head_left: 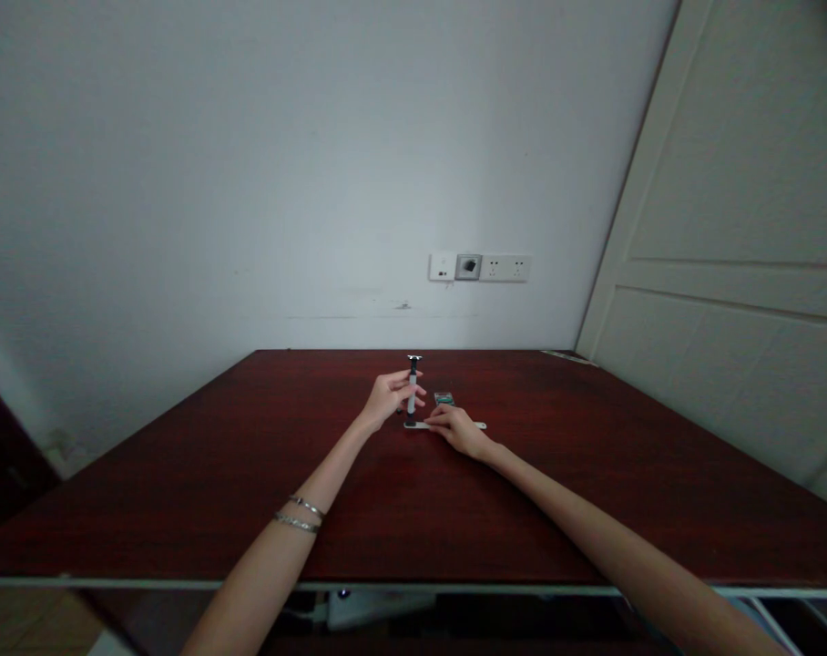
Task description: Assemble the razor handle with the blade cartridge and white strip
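Observation:
Upright in my left hand (390,396) is a slim T-headed tool (412,387) that looks like a razor, with a pale handle, a black neck and a wide head on top. My fingers close around its handle, and its lower end is just above the table. My right hand (454,428) pinches a narrow, flat white strip (480,425) that lies sideways on the table. The strip's left end is dark, and my fingers hide its middle. Just behind my right hand lies a small clear packet (444,398) with green print, its near edge partly covered.
The dark red wooden table (250,483) reaches back to a pale wall. On the wall is a row of sockets (495,267). A white panelled door (734,273) stands at the right. Below the table's front edge, a shelf holds a white object (379,609).

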Available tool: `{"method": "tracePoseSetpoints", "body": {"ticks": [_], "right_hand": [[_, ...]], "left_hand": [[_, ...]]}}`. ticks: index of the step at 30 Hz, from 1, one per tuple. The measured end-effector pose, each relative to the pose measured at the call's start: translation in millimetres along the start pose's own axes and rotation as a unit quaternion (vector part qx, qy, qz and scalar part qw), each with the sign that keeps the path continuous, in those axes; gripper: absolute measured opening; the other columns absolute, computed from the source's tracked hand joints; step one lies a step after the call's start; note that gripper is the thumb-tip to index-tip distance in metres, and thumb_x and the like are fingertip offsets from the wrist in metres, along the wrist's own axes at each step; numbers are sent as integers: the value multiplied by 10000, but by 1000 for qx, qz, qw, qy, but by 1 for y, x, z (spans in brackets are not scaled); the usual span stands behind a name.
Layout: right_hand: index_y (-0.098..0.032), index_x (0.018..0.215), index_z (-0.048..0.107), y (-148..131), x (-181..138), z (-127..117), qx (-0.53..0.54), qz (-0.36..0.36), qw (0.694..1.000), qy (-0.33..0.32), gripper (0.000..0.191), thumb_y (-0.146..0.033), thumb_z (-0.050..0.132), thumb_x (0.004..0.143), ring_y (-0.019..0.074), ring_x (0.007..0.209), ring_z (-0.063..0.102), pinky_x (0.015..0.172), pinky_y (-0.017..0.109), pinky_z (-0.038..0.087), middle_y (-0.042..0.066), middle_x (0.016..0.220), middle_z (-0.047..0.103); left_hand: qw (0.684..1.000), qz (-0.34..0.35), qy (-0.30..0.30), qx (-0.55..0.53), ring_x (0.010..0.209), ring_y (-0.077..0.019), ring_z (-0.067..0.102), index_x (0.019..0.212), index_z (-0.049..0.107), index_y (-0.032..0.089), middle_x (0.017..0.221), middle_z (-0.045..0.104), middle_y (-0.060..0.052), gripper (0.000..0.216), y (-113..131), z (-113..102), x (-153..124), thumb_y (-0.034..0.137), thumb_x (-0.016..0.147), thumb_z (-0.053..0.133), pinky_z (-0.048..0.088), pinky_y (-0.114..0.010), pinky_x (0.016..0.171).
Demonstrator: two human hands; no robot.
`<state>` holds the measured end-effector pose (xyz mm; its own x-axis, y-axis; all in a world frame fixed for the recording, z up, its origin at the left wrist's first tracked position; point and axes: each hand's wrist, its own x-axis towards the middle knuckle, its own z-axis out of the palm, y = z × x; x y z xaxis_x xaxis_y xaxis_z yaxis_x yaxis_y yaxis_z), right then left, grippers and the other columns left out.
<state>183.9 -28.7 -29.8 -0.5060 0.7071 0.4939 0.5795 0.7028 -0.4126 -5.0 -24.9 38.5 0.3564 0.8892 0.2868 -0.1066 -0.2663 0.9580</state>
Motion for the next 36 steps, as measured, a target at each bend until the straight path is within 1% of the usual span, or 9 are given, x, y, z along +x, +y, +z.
{"method": "tracePoseSetpoints", "body": {"ticks": [4, 7, 12, 14, 17, 22, 27, 32, 36], "right_hand": [[-180, 910, 714, 1, 0, 4, -15, -4, 1000, -1, 219, -195, 512, 827, 167, 795, 563, 760, 290, 449, 82, 856, 612], [-202, 928, 710, 4, 1, 2, -4, -2, 1000, 13, 206, -216, 540, 811, 166, 805, 574, 766, 289, 451, 72, 872, 620], [-188, 888, 717, 23, 17, -22, 1, 59, 988, 143, 192, -245, 569, 781, 165, 761, 590, 711, 274, 460, 67, 830, 633], [-167, 844, 724, 35, 26, -35, -34, 74, 984, 159, 179, -227, 573, 767, 171, 767, 590, 721, 278, 454, 75, 822, 637], [-148, 815, 728, 51, 35, -43, -77, 84, 987, 112, 166, -203, 589, 745, 175, 771, 590, 742, 274, 444, 83, 831, 649], [-173, 822, 735, 68, 40, -34, -111, 92, 989, 12, 169, -218, 593, 744, 180, 803, 591, 763, 256, 429, 70, 827, 678], [-167, 839, 733, 76, 41, -26, -124, 124, 985, -2, 191, -253, 589, 749, 184, 824, 604, 765, 247, 431, 89, 891, 682], [-169, 784, 740, 74, 44, -26, -114, 123, 986, -22, 175, -244, 585, 749, 189, 798, 620, 764, 244, 428, 87, 828, 701], [-164, 777, 738, 70, 45, -26, -117, 133, 984, -12, 158, -238, 608, 730, 192, 799, 624, 749, 239, 430, 92, 842, 703]], "left_hand": [[1000, -1, -9, 3, 617, -174, 653, 1093, 563, 114, 825, 672, -106, 426, -3, -2, 2, 279, 709, 643, 453, -210, 481], [1000, -2, -9, 2, 622, -176, 654, 1092, 563, 112, 827, 671, -108, 431, -3, -2, 1, 283, 706, 648, 462, -219, 496], [1000, 2, -17, 3, 627, -180, 652, 1091, 563, 106, 821, 670, -110, 435, -2, -1, 0, 290, 706, 648, 472, -235, 512], [1000, 3, -13, 12, 622, -179, 650, 1083, 569, 100, 814, 671, -114, 431, -2, 0, 0, 292, 706, 649, 459, -226, 497], [1000, 4, -9, 19, 615, -181, 650, 1073, 574, 99, 798, 670, -113, 416, -4, 1, 0, 285, 708, 645, 441, -217, 478], [1000, 6, -8, 18, 615, -176, 647, 1061, 583, 98, 796, 673, -116, 411, -4, 2, -1, 292, 705, 649, 442, -222, 496], [1000, 0, -7, 14, 621, -180, 648, 1076, 578, 94, 806, 679, -127, 447, -2, 4, -2, 310, 694, 659, 442, -228, 505], [1000, 4, -4, 12, 613, -177, 644, 1057, 587, 93, 789, 679, -119, 432, -3, 4, -2, 297, 684, 662, 449, -240, 520], [1000, 2, -6, 8, 613, -173, 642, 1050, 587, 97, 788, 677, -112, 415, -3, 4, -3, 285, 687, 656, 449, -243, 530]]}}
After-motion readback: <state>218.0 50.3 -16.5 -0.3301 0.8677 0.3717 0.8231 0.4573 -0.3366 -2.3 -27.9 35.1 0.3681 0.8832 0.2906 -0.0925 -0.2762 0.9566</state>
